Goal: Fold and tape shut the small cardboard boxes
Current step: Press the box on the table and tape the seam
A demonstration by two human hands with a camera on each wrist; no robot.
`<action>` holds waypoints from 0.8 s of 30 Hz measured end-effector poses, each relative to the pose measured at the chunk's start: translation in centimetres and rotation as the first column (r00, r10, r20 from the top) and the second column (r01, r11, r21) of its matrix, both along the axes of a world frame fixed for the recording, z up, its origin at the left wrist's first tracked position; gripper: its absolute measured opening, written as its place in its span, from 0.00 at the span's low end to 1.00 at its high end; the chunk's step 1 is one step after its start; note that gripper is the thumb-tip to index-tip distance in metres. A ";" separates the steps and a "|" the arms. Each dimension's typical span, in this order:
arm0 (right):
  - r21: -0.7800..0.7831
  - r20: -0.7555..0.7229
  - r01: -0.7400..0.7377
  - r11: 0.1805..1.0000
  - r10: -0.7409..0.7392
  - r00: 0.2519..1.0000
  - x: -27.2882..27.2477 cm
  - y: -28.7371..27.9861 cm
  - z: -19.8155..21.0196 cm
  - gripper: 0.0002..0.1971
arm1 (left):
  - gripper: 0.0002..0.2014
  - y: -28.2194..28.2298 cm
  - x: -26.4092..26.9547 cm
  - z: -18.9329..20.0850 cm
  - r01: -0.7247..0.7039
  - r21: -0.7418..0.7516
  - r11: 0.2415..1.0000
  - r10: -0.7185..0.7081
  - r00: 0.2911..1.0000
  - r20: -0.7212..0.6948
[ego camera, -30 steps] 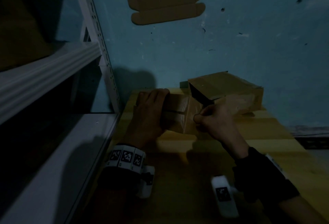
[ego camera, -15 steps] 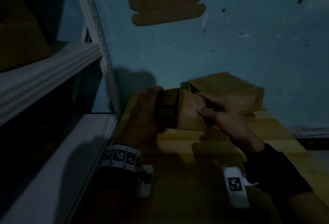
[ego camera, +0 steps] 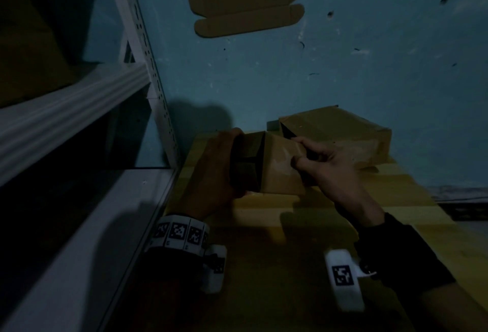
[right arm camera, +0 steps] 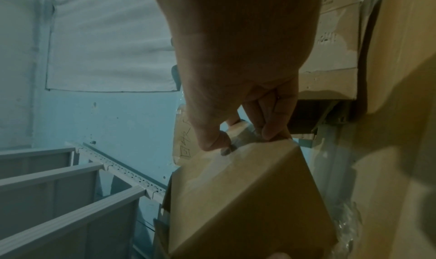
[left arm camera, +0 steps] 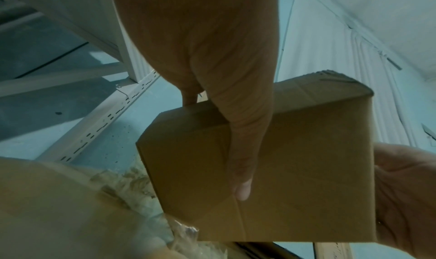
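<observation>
Little changed: both hands point(ego camera: 266, 165) grip small box point(ego camera: 280, 165), tape indistinct

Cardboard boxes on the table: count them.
2. One small box is held between both hands over the table; a larger box sits behind against the wall. Others may be hidden.

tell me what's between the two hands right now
The small cardboard box: the left hand grips its left end, the right hand pinches its right edge. The head view shows it best.
</observation>
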State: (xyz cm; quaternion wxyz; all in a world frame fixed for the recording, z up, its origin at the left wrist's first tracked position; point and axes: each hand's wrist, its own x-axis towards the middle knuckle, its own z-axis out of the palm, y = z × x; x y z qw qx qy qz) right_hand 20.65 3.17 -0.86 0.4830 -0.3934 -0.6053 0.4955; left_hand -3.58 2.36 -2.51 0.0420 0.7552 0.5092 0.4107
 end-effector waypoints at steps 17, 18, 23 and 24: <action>0.060 -0.006 0.003 0.998 -0.002 1.000 0.1 0.2 -0.8 0.23 | 0.49 -0.5 0.3 0.3 -0.029 -0.031 0.999 0.028 0.999 -0.025; 0.057 -0.004 -0.002 0.998 0.003 1.000 0.2 0.3 -0.8 0.24 | 0.48 -0.4 0.3 0.3 -0.026 -0.029 0.999 0.026 0.999 -0.026; 0.035 -0.010 -0.027 0.999 0.027 1.000 0.3 0.3 -0.7 0.24 | 0.48 -0.5 0.0 0.1 -0.005 -0.044 0.999 0.006 1.000 0.010; 0.026 -0.020 -0.031 0.999 0.031 0.999 0.3 0.2 -0.6 0.23 | 0.48 -0.5 -0.1 0.1 0.002 -0.041 0.999 -0.002 1.000 0.011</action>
